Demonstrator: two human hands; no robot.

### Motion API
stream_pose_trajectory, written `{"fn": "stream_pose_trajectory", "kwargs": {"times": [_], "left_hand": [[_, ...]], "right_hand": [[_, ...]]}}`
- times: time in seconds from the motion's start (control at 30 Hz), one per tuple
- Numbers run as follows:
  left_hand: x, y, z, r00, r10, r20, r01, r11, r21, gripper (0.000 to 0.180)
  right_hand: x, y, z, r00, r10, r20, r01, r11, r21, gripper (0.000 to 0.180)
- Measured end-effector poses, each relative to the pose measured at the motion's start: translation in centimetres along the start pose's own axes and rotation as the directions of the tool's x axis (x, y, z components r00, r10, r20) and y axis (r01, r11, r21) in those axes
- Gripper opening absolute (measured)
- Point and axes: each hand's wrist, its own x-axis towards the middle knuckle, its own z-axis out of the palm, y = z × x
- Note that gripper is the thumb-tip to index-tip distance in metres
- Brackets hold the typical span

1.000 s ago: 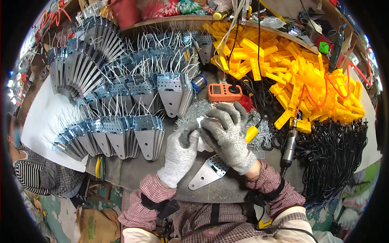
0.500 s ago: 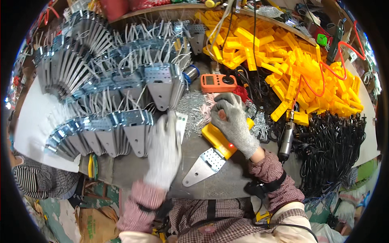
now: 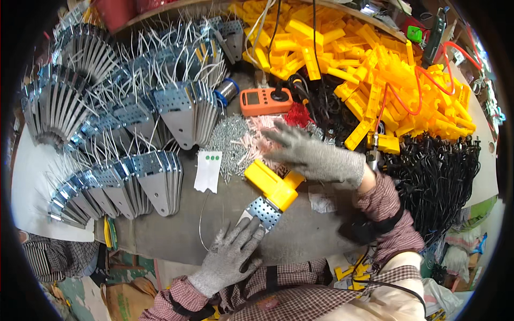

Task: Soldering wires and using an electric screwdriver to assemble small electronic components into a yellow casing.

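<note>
A yellow plastic housing [image 3: 272,185] lies at a slant on the grey worktop. The perforated end of a metal bracket [image 3: 263,212] joins its near end. My left hand [image 3: 227,259], in a grey glove, rests its outstretched fingers on the bracket's near part and hides that part. My right hand [image 3: 321,159], also gloved, hovers over the far right side of the housing with its fingers spread. Its fingertips are close to a heap of small pale pink pieces [image 3: 247,152]. A pile of small silvery screws [image 3: 227,140] lies beside them.
Stacked metal brackets [image 3: 160,184] with white wires fill the left. Yellow housings [image 3: 385,80] are heaped at the far right, with black cables [image 3: 439,187] nearer. An orange meter [image 3: 265,100] stands behind the screws. A white paper tag [image 3: 208,171] lies left of the housing.
My left hand has come down nearer me, onto the bracket. My right hand has let go of what it held at the housing and opened, moving right. The view has shifted slightly.
</note>
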Motion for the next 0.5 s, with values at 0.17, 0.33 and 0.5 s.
{"fn": "stream_pose_trajectory", "kwargs": {"times": [0.17,0.33,0.5], "left_hand": [[9.6,1.9,-3.9,0.960,0.080,-0.268,-0.066,0.996,0.062,0.052],[18.0,1.0,-0.1,0.991,-0.087,-0.098,0.087,0.996,-0.004,0.047],[14.9,1.4,-3.8,0.977,-0.174,-0.124,0.172,0.985,-0.028,0.036]], "right_hand": [[8.1,7.5,-4.4,0.984,0.149,0.094,-0.078,0.849,-0.523,0.032],[10.3,10.9,-4.2,0.838,0.449,0.310,-0.322,0.866,-0.382,0.029],[10.9,7.0,-6.9,0.861,0.507,-0.050,-0.487,0.790,-0.373,0.025]]}}
